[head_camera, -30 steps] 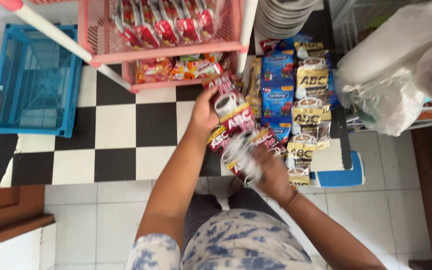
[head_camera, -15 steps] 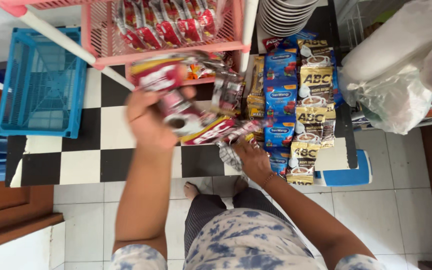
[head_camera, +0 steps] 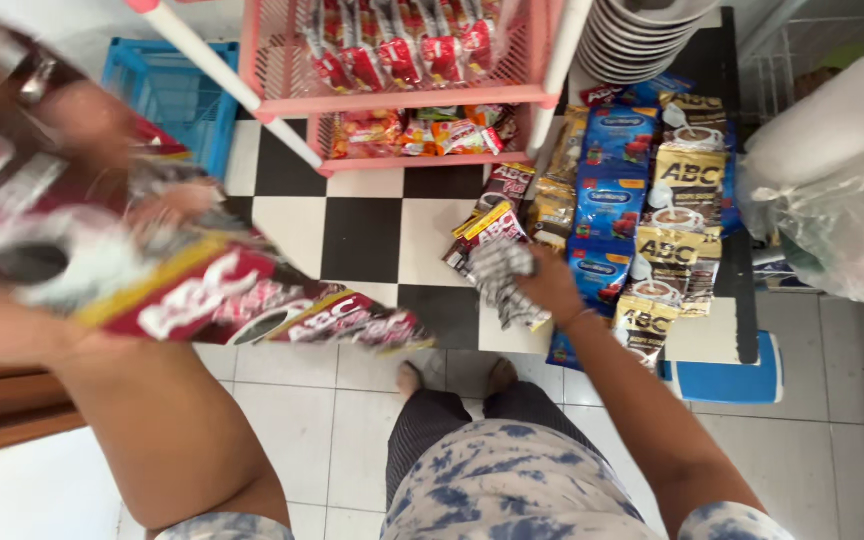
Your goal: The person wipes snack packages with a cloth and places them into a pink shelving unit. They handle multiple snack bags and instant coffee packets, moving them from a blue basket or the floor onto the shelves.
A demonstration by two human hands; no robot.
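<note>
My left hand (head_camera: 72, 200) is raised close to the camera at the left, blurred, gripping a long strip of red coffee sachets (head_camera: 252, 305) that trails down to the right. My right hand (head_camera: 550, 285) is low at the centre and grips a silvery bunch of sachets (head_camera: 504, 280) from the same hanging strips. Beside it hang red sachet strips (head_camera: 492, 215), blue sachet strips (head_camera: 607, 195) and gold-and-black sachet strips (head_camera: 674, 235).
A pink wire rack (head_camera: 402, 100) holds red snack packets above. A blue plastic crate (head_camera: 167, 95) lies at the upper left. Stacked bowls (head_camera: 642, 40) stand at the top, white plastic bags (head_camera: 832, 190) at the right, a blue stool (head_camera: 727, 380) below them. My feet stand on checkered and white tiles.
My left hand has swung up and to the left towards the camera, pulling the red sachet strip along. My right hand stays low on the bunch of sachets.
</note>
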